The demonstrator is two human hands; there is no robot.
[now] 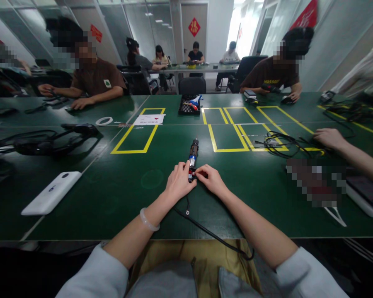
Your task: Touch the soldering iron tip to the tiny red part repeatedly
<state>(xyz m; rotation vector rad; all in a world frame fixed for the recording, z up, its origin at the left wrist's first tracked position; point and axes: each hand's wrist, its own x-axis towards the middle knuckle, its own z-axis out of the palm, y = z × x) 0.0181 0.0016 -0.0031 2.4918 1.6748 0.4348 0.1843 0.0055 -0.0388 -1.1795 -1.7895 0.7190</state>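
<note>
A slim, black corded tool with a silver and blue section point(192, 158), which looks like an electric screwdriver, lies on the green table with its tip pointing away from me. My left hand point(178, 182) is closed on its rear part from the left. At the same end, the fingertips of my right hand point(210, 178) are pinched together by small red and pale parts; what they hold, if anything, is too small to make out. A black cable point(202, 229) runs from beneath my hands over the table's front edge, and a short lead with a ring terminal point(187, 212) lies beside it.
A white power bank-like box point(52, 193) and a black strap bundle point(59, 140) lie at left. Ahead stands a black tray point(189, 112) of small parts. Coiled black cables point(279, 142) and a neighbour's hand point(329, 137) are at right. Yellow tape rectangles mark the table.
</note>
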